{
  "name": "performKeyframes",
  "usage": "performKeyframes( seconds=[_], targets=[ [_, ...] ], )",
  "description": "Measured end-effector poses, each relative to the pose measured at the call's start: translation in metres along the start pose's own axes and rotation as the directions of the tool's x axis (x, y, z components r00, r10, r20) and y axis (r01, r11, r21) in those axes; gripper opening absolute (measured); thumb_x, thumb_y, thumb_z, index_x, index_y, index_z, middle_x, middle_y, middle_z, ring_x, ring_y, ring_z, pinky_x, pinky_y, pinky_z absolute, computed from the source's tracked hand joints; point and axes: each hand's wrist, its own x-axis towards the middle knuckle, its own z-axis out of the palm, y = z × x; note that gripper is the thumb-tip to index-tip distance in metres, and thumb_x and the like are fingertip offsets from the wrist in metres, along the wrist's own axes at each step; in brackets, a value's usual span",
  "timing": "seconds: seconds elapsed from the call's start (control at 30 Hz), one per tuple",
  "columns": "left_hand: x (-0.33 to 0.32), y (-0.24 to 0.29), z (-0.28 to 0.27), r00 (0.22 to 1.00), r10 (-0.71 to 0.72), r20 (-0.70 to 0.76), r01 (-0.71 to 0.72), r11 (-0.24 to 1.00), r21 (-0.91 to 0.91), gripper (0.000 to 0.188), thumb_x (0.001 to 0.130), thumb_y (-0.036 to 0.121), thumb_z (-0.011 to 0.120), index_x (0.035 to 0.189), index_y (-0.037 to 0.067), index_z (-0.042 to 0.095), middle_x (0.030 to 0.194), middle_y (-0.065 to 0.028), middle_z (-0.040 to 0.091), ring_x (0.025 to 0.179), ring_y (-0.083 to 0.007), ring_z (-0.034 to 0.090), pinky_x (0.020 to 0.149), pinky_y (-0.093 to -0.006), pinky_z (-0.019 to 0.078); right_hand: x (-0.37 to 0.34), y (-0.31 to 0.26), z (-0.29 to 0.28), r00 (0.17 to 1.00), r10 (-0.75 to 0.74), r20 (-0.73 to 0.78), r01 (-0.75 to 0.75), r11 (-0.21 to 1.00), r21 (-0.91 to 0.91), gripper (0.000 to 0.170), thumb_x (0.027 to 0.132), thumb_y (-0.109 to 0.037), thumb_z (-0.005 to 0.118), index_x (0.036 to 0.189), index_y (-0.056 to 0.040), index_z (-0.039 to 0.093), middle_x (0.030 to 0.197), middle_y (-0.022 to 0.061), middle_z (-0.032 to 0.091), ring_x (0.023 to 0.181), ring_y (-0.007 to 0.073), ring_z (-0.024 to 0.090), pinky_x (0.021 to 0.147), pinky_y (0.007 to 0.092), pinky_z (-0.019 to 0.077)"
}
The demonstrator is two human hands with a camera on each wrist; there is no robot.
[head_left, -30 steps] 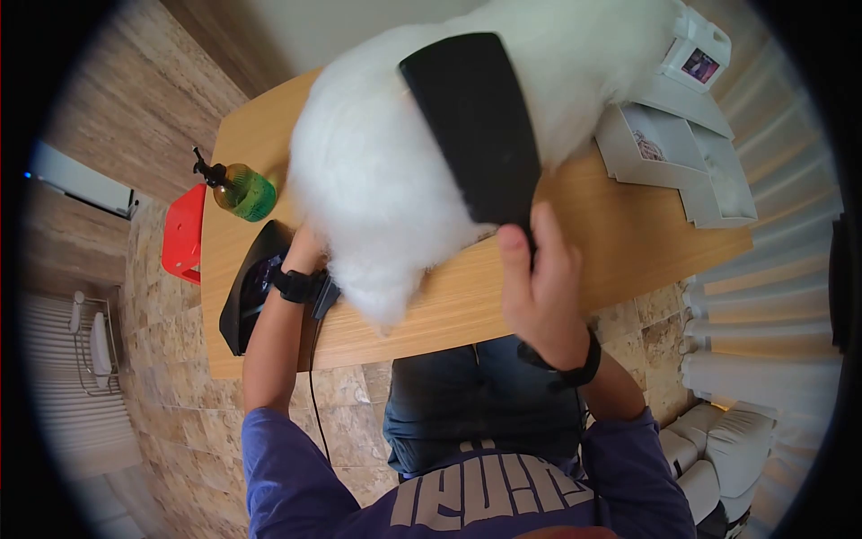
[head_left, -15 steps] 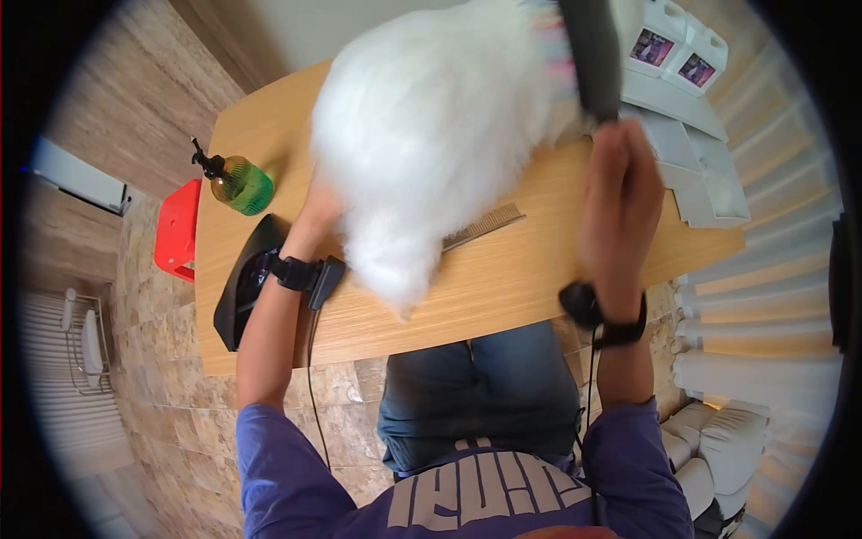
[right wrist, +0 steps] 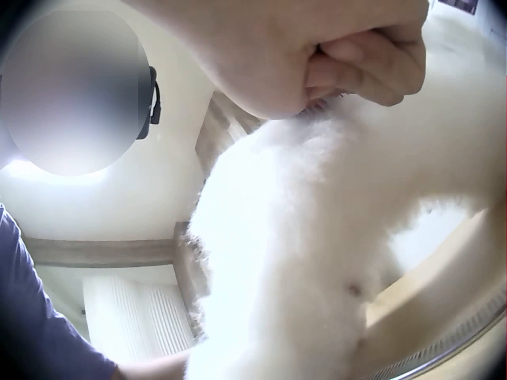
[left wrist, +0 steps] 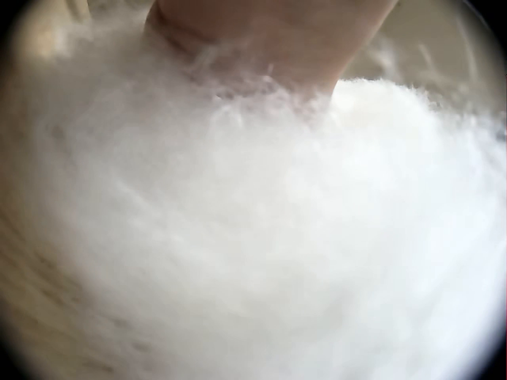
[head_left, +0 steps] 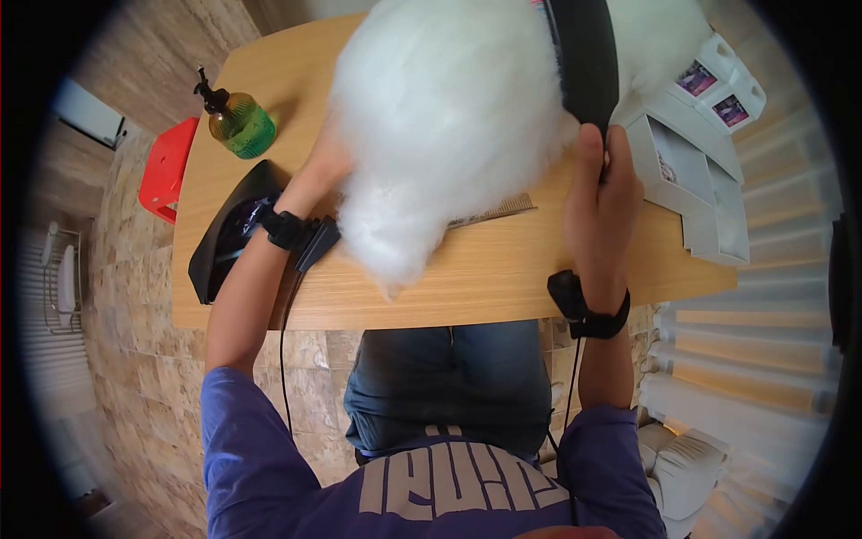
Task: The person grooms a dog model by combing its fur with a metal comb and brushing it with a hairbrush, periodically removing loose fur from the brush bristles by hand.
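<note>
A fluffy white dog [head_left: 449, 99] is on the wooden table [head_left: 413, 301], its long fur spreading toward the front edge. My right hand [head_left: 602, 207] grips the handle of a black paddle brush [head_left: 585, 67], which stands nearly edge-on against the dog's coat. In the right wrist view the curled fingers [right wrist: 372, 67] are close over the fur. My left hand [head_left: 328, 157] reaches into the fur on the dog's left side in the head view; its fingers are buried, so I cannot tell how they lie. A metal comb [head_left: 503, 210] lies on the table, partly under the fur.
At the table's left stand a green-and-amber pump bottle [head_left: 241, 126] and a black case [head_left: 220, 242]. Beyond that edge is a red stool [head_left: 166, 166]. On the right are a pale compartment box [head_left: 673, 171] and white jugs [head_left: 723, 81]. Cables hang from both wrists.
The brush has swung from broadside over the dog to edge-on farther right, with the right hand. The comb has come into sight. The left hand stays at the fur while the head view shifts.
</note>
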Motion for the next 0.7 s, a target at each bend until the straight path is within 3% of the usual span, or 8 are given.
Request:
performKeyframes(
  seconds=[0.13, 0.23, 0.27, 0.43, 0.57, 0.6, 0.67, 0.7],
  targets=[
    [-0.002, 0.009, -0.003, 0.998, -0.06, 0.017, 0.061, 0.998, -0.036, 0.078, 0.075, 0.027, 0.082, 0.139, -0.002, 0.048, 0.142, -0.0211, 0.052, 0.132, -0.0344, 0.048, 0.112, -0.0434, 0.0363, -0.027, -0.018, -0.001, 0.999, -0.054, 0.005, 0.053, 0.988, 0.145, 0.033, 0.104, -0.033, 0.053, 0.098, -0.0007, 0.055, 0.069, 0.0195, 0.057, 0.059, 0.0401, 0.056, 0.053, 0.0428, 0.0424],
    [-0.005, 0.017, -0.007, 0.994, -0.109, 0.022, 0.11, 0.993, -0.044, 0.078, 0.075, 0.027, 0.082, 0.139, -0.002, 0.048, 0.142, -0.0211, 0.052, 0.132, -0.0347, 0.048, 0.112, -0.0434, 0.0363, -0.042, -0.026, -0.007, 0.986, 0.093, 0.141, -0.119, 0.975, 0.189, 0.033, 0.103, -0.031, 0.053, 0.106, 0.0011, 0.057, 0.073, 0.0213, 0.06, 0.064, 0.0438, 0.06, 0.056, 0.0448, 0.0452],
    [-0.049, 0.033, -0.039, 0.992, -0.123, 0.025, 0.124, 0.991, -0.048, 0.078, 0.075, 0.027, 0.082, 0.139, -0.002, 0.048, 0.142, -0.0211, 0.052, 0.132, -0.0348, 0.048, 0.112, -0.0434, 0.0363, -0.05, -0.026, -0.008, 0.983, 0.07, 0.17, -0.104, 0.974, 0.203, 0.032, 0.102, -0.031, 0.055, 0.106, 0.001, 0.057, 0.073, 0.0219, 0.06, 0.066, 0.0443, 0.061, 0.056, 0.0456, 0.0458],
    [-0.032, 0.035, -0.031, 0.984, -0.174, 0.048, 0.177, 0.98, -0.093, 0.078, 0.075, 0.026, 0.082, 0.139, -0.002, 0.048, 0.142, -0.021, 0.051, 0.132, -0.0352, 0.048, 0.112, -0.0433, 0.0362, -0.084, -0.052, -0.017, 0.923, -0.137, 0.36, 0.015, 0.947, 0.322, 0.028, 0.096, -0.025, 0.065, 0.104, -0.0005, 0.056, 0.07, 0.0218, 0.059, 0.065, 0.0443, 0.062, 0.055, 0.0467, 0.0469],
    [-0.033, 0.044, -0.036, 0.973, -0.221, 0.062, 0.227, 0.968, -0.108, 0.078, 0.075, 0.026, 0.082, 0.139, -0.002, 0.048, 0.143, -0.021, 0.051, 0.132, -0.0356, 0.048, 0.112, -0.0432, 0.0362, -0.081, -0.053, -0.024, 0.833, -0.154, 0.531, -0.074, 0.92, 0.384, 0.027, 0.095, -0.025, 0.065, 0.102, -0.0011, 0.055, 0.069, 0.0205, 0.057, 0.059, 0.0432, 0.058, 0.052, 0.0417, 0.0445],
    [-0.003, 0.035, -0.016, 0.97, -0.235, 0.061, 0.241, 0.964, -0.113, 0.078, 0.075, 0.026, 0.082, 0.139, -0.002, 0.048, 0.143, -0.021, 0.051, 0.132, -0.0357, 0.048, 0.112, -0.0432, 0.0362, -0.078, -0.047, -0.025, 0.875, -0.16, 0.457, -0.081, 0.883, 0.463, 0.028, 0.099, -0.029, 0.061, 0.105, -0.0025, 0.055, 0.06, 0.0116, 0.052, 0.046, 0.03, 0.05, 0.047, 0.033, 0.0377],
    [0.01, 0.029, -0.011, 0.964, -0.259, 0.056, 0.264, 0.955, -0.136, 0.078, 0.075, 0.026, 0.082, 0.139, -0.002, 0.048, 0.143, -0.021, 0.051, 0.132, -0.0358, 0.048, 0.112, -0.0431, 0.0361, -0.069, -0.027, -0.036, 0.755, 0.047, 0.654, -0.634, 0.309, 0.709, 0.034, 0.102, -0.039, 0.055, 0.103, -0.0056, 0.053, 0.055, -0.0016, 0.039, 0.04, 0.0117, 0.035, 0.044, 0.0247, 0.0282],
    [0.007, 0.032, -0.011, 0.964, -0.26, 0.053, 0.265, 0.952, -0.155, 0.078, 0.075, 0.026, 0.082, 0.139, -0.002, 0.048, 0.143, -0.021, 0.051, 0.132, -0.0359, 0.048, 0.112, -0.0431, 0.0361, -0.057, -0.027, -0.046, 0.743, 0.053, 0.668, -0.665, 0.172, 0.726, 0.037, 0.103, -0.044, 0.052, 0.101, -0.007, 0.052, 0.057, -0.0049, 0.035, 0.042, 0.0062, 0.03, 0.044, 0.0225, 0.0244]
  ],
)
